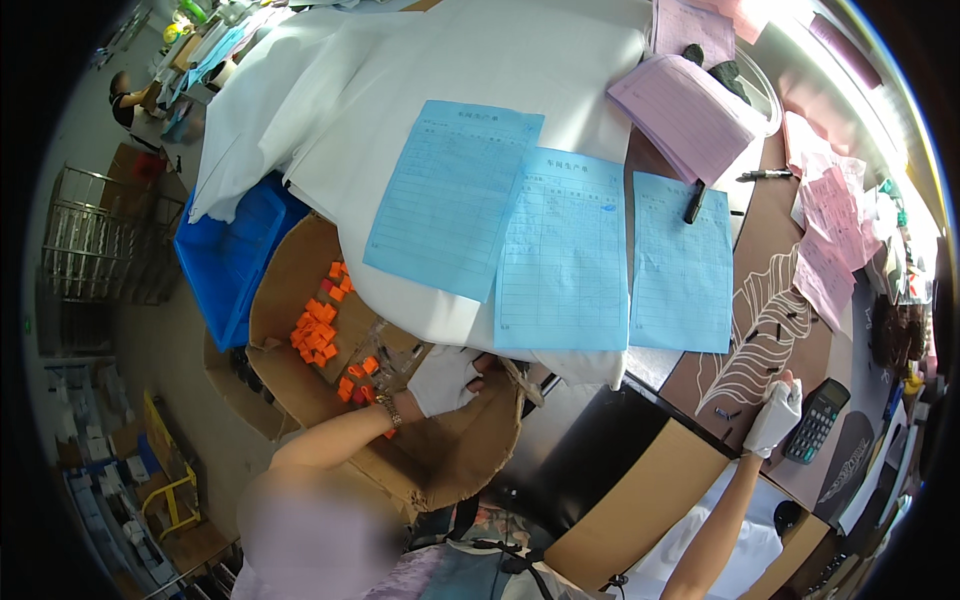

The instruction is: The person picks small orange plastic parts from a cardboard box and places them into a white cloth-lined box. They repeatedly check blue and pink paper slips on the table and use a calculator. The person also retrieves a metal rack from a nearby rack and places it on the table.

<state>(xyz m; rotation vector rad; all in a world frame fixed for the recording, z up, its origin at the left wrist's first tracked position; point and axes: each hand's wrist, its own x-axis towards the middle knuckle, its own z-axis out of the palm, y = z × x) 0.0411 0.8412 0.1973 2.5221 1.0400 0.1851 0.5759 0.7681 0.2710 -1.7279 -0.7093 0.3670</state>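
Observation:
My left hand (446, 381), in a white glove with bare fingertips and a watch at the wrist, reaches into a cardboard box (300, 259). Its fingers are bent near the box's right side; shadow hides whether they hold anything. Orange plastic pieces (313, 332) lie in the box to its left, beside clear plastic wrap (382, 351). My right hand (776, 420), also gloved, rests over the brown mat (750, 300) with curled fingers, and their grip cannot be made out. A calculator (816, 421) lies right of it. Small dark pieces (778, 331) are scattered above it.
Blue printed forms (454, 202) lie on white sheeting (480, 60). Pink papers (686, 112) and black markers (695, 202) lie on the right. A blue plastic crate (232, 262) stands beside the box. Another person (124, 101) sits far off at upper left.

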